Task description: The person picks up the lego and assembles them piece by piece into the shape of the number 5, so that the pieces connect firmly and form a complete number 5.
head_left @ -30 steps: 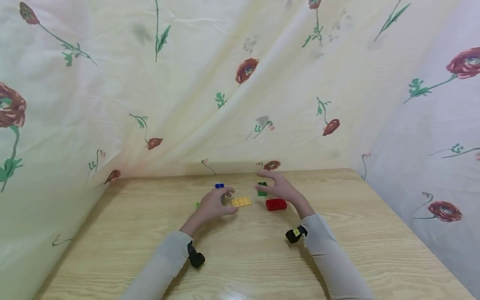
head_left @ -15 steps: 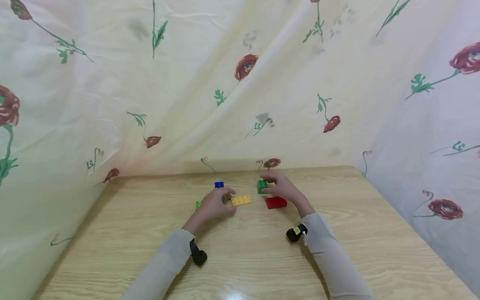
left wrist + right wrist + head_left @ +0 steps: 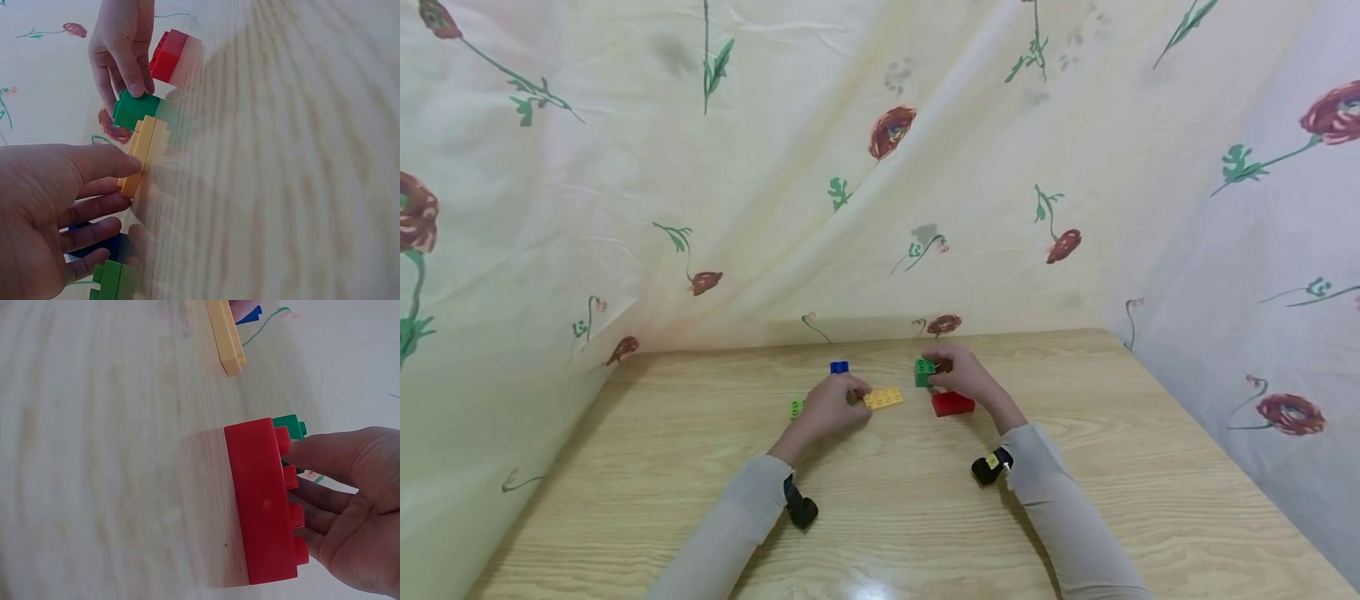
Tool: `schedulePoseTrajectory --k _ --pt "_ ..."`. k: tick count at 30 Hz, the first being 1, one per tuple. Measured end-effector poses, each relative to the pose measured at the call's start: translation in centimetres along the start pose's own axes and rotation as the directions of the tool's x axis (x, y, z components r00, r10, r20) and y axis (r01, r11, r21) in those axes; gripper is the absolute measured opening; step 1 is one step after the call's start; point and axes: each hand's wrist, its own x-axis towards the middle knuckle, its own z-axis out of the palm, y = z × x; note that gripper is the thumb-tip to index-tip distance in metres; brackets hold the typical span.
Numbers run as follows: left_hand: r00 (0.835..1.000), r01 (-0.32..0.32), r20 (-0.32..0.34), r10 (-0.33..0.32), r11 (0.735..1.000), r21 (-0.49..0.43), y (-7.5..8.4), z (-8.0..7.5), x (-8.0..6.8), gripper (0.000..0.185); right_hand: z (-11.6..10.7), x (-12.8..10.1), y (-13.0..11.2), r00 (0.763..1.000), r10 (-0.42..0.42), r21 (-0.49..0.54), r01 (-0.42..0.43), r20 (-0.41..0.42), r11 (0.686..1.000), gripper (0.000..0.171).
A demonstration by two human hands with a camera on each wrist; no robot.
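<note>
My left hand [image 3: 831, 406] pinches the near end of a flat yellow toy building brick [image 3: 884, 398] between thumb and fingers; in the left wrist view the thumb lies against the yellow brick's side [image 3: 142, 153]. The remaining fingers are spread beside it. Across from it, my right hand [image 3: 966, 375] grips a dark green building brick [image 3: 924, 375], its thumb on one side and fingers at the other. Both bricks appear to be at the tabletop. From the right wrist, a red brick [image 3: 262, 503] covers much of the green one.
The red brick lies just in front of the right hand on the wooden table [image 3: 880, 517]. Behind the left hand is a blue brick [image 3: 839, 367], and a light green brick [image 3: 797, 409] sits to its left, partly hidden. Flowered cloth [image 3: 775, 208] surrounds the table's back and sides.
The left thumb and fingers have closed onto the yellow brick. My right hand has come down and its spread fingers have closed round the dark green brick. The bricks stay in place.
</note>
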Motion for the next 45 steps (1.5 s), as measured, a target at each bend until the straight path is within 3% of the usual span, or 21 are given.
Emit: schedulePoseTrajectory --k 16,29,38,45 --pt "0.997 -0.031 0.066 0.03 0.999 0.015 -0.3 -1.2 -1.2 0.026 0.4 0.0 -0.8 1.0 -0.018 -0.002 0.018 0.003 1.0 0.039" --pt "0.99 -0.128 0.073 0.121 0.987 0.094 -0.8 -1.4 -1.4 0.022 1.3 -0.1 -3.4 0.977 -0.129 0.052 0.122 0.17 0.991 0.039" --pt "0.991 -0.111 0.083 0.102 0.987 0.113 -0.2 -2.2 -1.6 0.023 1.8 -0.1 -4.4 0.96 -0.158 0.095 0.139 0.233 0.986 0.039" --pt "0.991 -0.109 0.088 0.099 0.988 0.107 -0.1 -1.9 -1.8 0.023 1.9 -0.2 -4.2 0.937 -0.191 0.086 0.173 0.293 0.981 0.038"
